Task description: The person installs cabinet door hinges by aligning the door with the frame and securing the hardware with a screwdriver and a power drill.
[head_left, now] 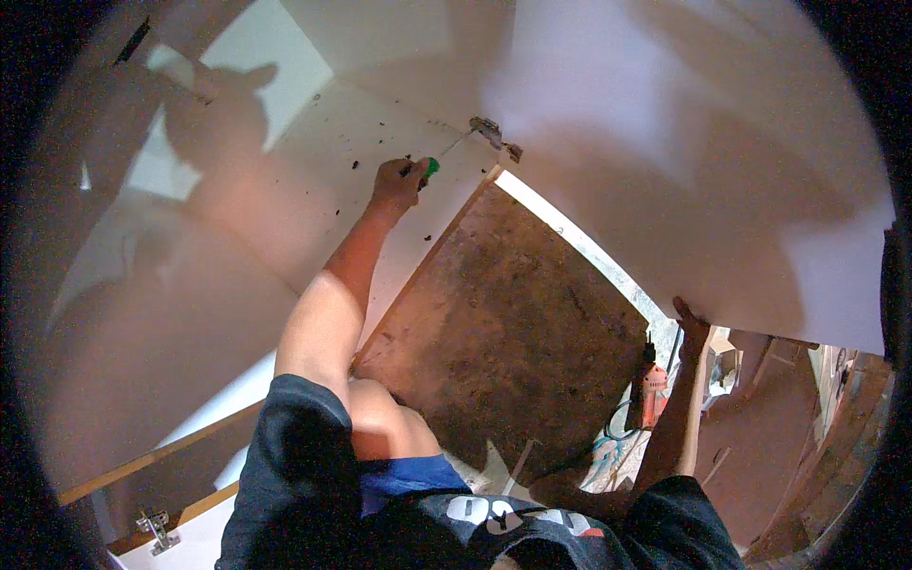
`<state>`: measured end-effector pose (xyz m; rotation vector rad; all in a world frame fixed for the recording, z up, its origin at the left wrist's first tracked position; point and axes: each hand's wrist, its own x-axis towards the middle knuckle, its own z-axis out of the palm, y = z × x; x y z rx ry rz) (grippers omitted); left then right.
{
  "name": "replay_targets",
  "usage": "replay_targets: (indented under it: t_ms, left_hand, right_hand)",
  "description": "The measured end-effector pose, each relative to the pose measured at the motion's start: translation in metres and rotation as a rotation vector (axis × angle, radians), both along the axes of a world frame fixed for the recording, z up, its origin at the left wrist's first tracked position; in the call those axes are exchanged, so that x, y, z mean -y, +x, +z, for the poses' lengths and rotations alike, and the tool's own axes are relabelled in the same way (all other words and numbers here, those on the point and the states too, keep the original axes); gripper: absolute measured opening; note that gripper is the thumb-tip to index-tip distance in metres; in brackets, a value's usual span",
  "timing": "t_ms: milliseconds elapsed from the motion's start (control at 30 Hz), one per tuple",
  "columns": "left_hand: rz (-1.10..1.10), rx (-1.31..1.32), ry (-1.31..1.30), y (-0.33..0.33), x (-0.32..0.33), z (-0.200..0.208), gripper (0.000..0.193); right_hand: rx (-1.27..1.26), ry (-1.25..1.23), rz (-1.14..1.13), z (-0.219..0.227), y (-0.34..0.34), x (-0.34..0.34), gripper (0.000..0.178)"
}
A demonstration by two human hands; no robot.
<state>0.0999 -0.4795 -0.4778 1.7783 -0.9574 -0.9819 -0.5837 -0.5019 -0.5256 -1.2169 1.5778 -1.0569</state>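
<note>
A person's bare left hand reaches up and forward to the upper middle of the view, its grip closed around a screwdriver. The handle is bright green, showing beyond the fingers; most of it is covered by the hand. A thin, pale, straight shaft slants up and to the right, ending at a metal hinge at the inner corner where two pale panels meet. Whether the tip sits in a screw is too small to tell.

The hinge looks dull grey-brown and irregular in outline, with a smaller brownish part just beside it, lower and to the right. To its left, the pale cabinet panel is scattered with small dark specks. To its right spreads a broad, smooth, whitish panel, crossed by soft shadows.

The right hand is at that whitish panel's lower edge, one finger showing against its face; I cannot tell whether its grip clasps the edge or only rests there. Between the arms lies a mottled brown surface. Near the right forearm lies an orange power drill with a black chuck pointing away from the person. At lower left, a second hinge, shiny and silvery, is on a white board.
</note>
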Motion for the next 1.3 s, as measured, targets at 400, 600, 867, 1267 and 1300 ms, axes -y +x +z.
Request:
replay_targets:
  t_ms: [400,600,867,1267,1300]
  left_hand:
    - [0.047,-0.081,0.01,-0.021,-0.011,0.022,0.032]
    - [0.033,-0.217,-0.042,-0.021,-0.01,0.036,0.037]
    - [0.114,0.053,-0.012,-0.024,-0.001,0.025,0.038]
    - [0.135,-0.319,0.094,-0.017,-0.004,0.029,0.042]
    - [0.141,-0.385,0.107,-0.016,-0.005,0.028,0.041]
  right_hand:
    - [-0.071,0.013,-0.09,0.029,0.03,-0.013,0.056]
    - [-0.028,-0.021,-0.087,0.032,0.036,-0.016,0.061]
    - [-0.078,0.103,-0.031,0.01,0.007,-0.012,0.07]
    - [-0.101,0.179,-0.088,0.024,0.018,-0.015,0.089]
    - [-0.14,0.131,-0.064,0.028,0.022,-0.02,0.069]
